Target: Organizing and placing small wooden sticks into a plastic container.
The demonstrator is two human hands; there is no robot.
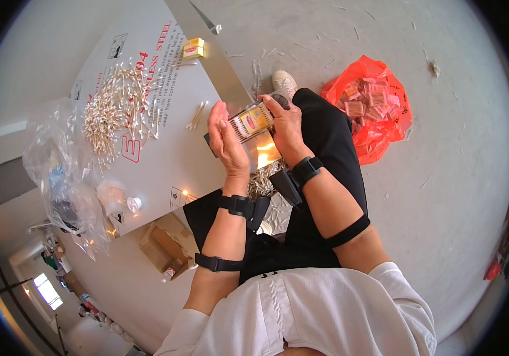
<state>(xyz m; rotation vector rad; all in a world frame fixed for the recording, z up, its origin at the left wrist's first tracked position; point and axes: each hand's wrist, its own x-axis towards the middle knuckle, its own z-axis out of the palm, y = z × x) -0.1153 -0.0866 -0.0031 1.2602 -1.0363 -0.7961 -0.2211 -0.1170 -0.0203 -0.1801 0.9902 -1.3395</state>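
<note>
Between my hands is a flat, clear pack of cotton swabs (243, 127) with a yellow and red label, tilted above a shiny metal surface. My right hand (289, 127) grips its right end, thumb on top. My left hand (229, 145) bears on its left end with fingers nearly straight and close together; its contact is partly hidden. Several loose cotton swabs (197, 115) lie on the table just left of my left hand. A large heap of cotton swabs (115, 113) spreads further left. More swabs (261, 183) lie below the metal surface, between my forearms.
The table (177, 148) has a printed protective film. On it are yellow boxes (193, 47), a clear plastic bag (61, 172) and a white cap (134, 204). A red bag (393, 133) of pink packs stands on the floor at right. A cardboard box (168, 243) sits below the table.
</note>
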